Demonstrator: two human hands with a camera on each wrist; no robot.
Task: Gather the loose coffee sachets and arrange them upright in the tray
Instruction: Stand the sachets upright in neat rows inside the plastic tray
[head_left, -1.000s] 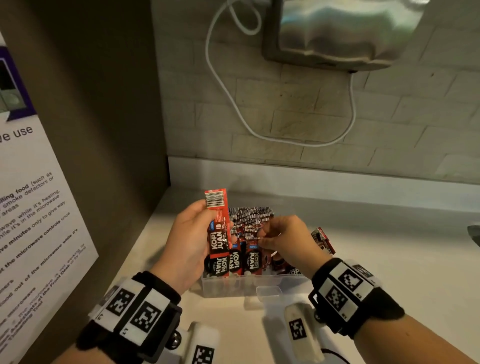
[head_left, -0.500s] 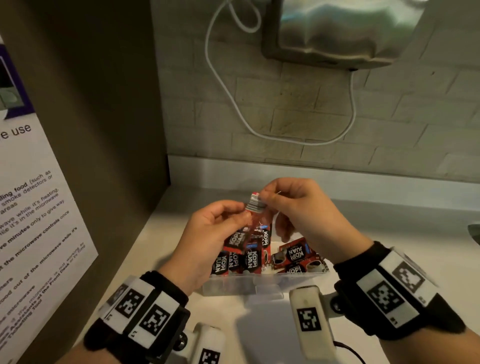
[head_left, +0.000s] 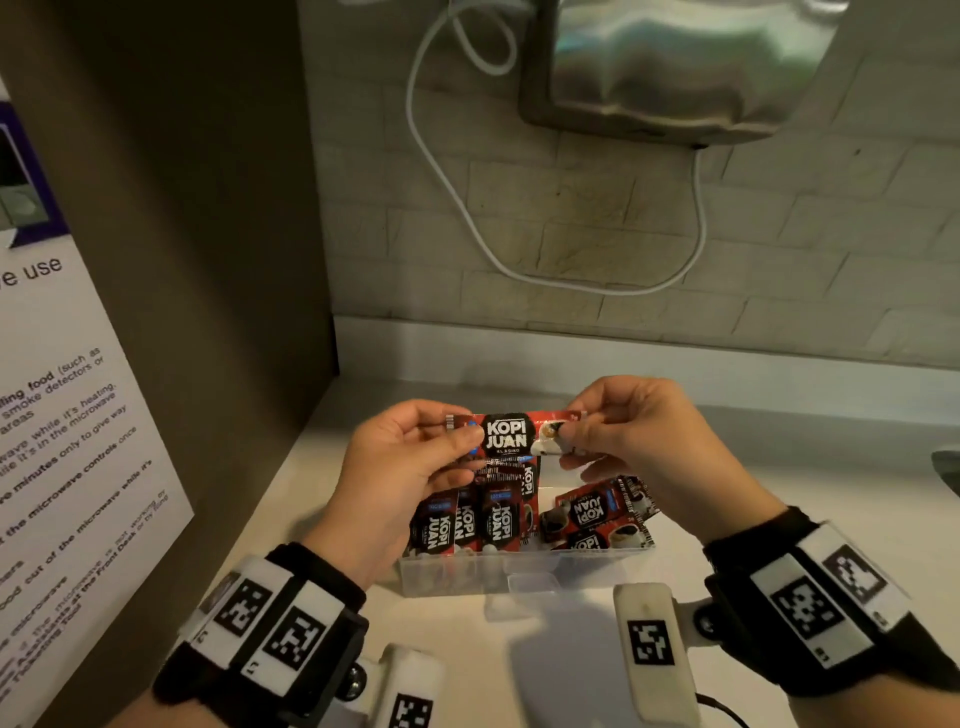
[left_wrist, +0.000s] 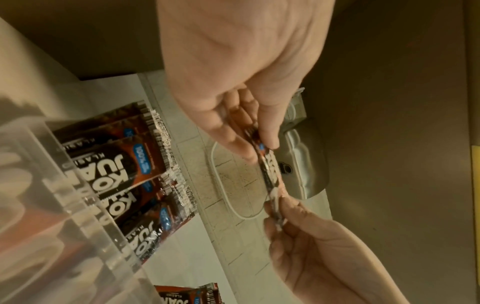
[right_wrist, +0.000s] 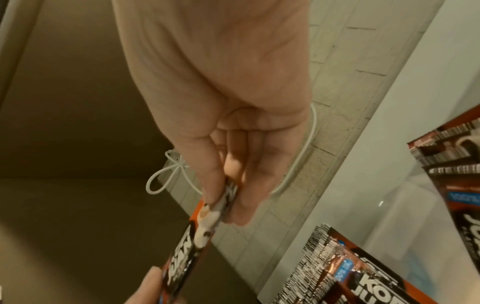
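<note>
Pinching one sachet (head_left: 511, 435) between left hand (head_left: 395, 467) and right hand (head_left: 639, 441) above the clear tray (head_left: 519, 574) of upright sachets (head_left: 467, 519).

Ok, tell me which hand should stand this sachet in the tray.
Left, probably. Both hands pinch the sachet flat above the tray, one end each. The left hand hovers over the upright row, where it belongs; the right hand is over the sachets lying flat.

Red-and-black sachet (head_left: 511, 440) (white lettering), clear tray (head_left: 519, 574), checkered black-and-white wristbands (head_left: 270, 618)
</note>
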